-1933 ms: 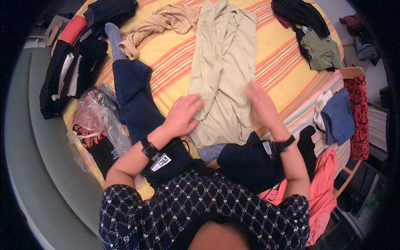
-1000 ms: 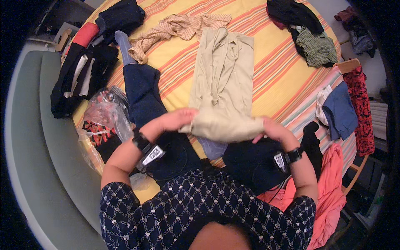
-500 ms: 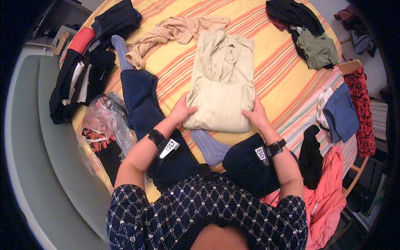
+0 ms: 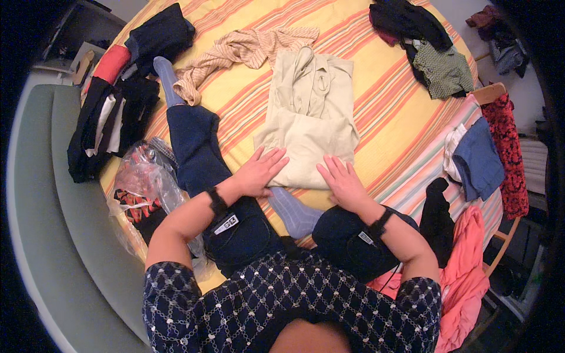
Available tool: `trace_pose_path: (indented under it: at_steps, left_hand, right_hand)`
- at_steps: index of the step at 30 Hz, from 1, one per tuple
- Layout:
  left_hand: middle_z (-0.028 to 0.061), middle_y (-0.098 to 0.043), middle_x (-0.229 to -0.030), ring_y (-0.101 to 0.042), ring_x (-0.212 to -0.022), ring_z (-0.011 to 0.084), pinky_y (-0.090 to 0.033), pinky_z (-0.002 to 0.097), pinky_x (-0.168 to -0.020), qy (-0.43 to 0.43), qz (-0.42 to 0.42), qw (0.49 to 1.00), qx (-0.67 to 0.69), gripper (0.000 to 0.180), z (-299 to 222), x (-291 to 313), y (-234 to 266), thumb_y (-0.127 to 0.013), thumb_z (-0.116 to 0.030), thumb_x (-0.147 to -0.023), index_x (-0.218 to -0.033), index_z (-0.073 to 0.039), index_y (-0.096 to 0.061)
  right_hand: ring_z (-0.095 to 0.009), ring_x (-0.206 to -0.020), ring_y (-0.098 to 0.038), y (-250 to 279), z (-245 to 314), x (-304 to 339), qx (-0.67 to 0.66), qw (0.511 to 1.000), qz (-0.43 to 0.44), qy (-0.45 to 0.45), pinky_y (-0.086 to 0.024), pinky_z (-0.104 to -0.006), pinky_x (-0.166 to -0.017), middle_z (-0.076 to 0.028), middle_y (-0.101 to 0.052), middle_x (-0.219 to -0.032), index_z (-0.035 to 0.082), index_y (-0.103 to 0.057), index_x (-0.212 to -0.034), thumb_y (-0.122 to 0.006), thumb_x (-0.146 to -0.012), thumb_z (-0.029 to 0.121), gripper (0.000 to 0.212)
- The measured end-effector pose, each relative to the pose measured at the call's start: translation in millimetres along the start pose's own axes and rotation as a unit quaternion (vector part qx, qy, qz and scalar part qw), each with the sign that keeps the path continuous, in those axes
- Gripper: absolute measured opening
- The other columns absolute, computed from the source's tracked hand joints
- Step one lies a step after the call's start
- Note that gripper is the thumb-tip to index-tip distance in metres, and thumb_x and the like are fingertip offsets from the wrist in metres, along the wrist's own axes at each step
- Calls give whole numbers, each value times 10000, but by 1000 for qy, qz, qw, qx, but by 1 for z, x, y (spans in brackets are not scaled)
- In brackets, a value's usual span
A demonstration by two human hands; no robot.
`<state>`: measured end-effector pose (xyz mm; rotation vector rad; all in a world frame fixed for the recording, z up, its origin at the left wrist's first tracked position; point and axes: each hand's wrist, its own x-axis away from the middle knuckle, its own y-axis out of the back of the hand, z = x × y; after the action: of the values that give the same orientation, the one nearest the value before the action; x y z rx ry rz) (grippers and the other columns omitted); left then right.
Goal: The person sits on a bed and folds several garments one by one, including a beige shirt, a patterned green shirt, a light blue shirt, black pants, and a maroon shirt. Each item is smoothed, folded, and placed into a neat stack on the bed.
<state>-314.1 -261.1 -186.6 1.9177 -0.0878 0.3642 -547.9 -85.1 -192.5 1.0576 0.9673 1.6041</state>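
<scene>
A beige garment with a collar and drawstring-like ties (image 4: 309, 123) lies folded in a rough rectangle on the striped bedspread (image 4: 244, 100). Its lower part is turned up over the middle. My left hand (image 4: 263, 170) rests flat on the near left corner, fingers stretched out. On the near right corner lies my right hand (image 4: 343, 181), palm down with the fingers extended. Both hands are open and hold nothing. The fold's near edge sits just beyond my grey-socked foot (image 4: 292, 212).
A crumpled striped cloth (image 4: 250, 47) lies beyond. Dark folded clothes (image 4: 112, 120) and a clear plastic bag of clothing (image 4: 141, 182) are at left. Right are a green patterned garment (image 4: 444, 70), blue shorts (image 4: 479, 159), a black garment (image 4: 438, 223) and coral fabric (image 4: 465, 282).
Both hands have let go of the garment's sides and moved onto its near part, now flat with fingers spread. The near edge looks flatter.
</scene>
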Motion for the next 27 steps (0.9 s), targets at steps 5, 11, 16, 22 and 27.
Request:
trace_pose_path:
  at_steps: [5,11,16,22,27]
  left_hand:
    - [179,-269,-1432,-323,-1298,301,-263,450,-1050,-43,19,993,-105,789,38,-27,-28,-657,-237,-712,-1372,-50,-267]
    - [134,-627,-1080,-576,-1024,249,-425,316,-903,48,6,934,355,357,45,-22,-8,-602,-134,-760,-1105,-43,-606]
    - [44,-636,-1034,-562,-941,131,-438,276,-852,137,214,733,631,385,34,10,4,-674,-121,-754,-1107,10,-594]
    - [88,-623,-1059,-603,-907,170,-461,321,-850,240,-53,552,797,379,70,-37,-2,-594,-242,-826,-1103,16,-571]
    - [81,-621,-1013,-602,-872,165,-494,327,-795,410,-251,725,492,406,91,-70,-7,-617,-290,-816,-1091,4,-560]
  right_hand:
    - [-299,-1230,-396,-28,-19,-29,83,996,-21,14,-359,-443,-965,-161,-403,-1339,84,-414,-1284,-667,-679,135,658]
    - [-341,-876,-590,20,-35,-22,-284,959,18,-2,-469,-347,-786,-159,-636,-922,38,-603,-978,-560,-710,64,272]
    - [-136,-787,-565,45,-25,1,-462,865,194,-32,-458,-293,-754,-77,-645,-850,40,-607,-999,-643,-793,166,244]
    - [-163,-853,-578,40,-92,-63,-518,840,25,-160,-461,-312,-796,-124,-641,-942,0,-588,-1059,-690,-765,275,415]
    - [-313,-1061,-542,18,-115,-98,-291,865,-207,-353,-446,-369,-874,-235,-531,-1173,-36,-457,-1206,-740,-668,425,763]
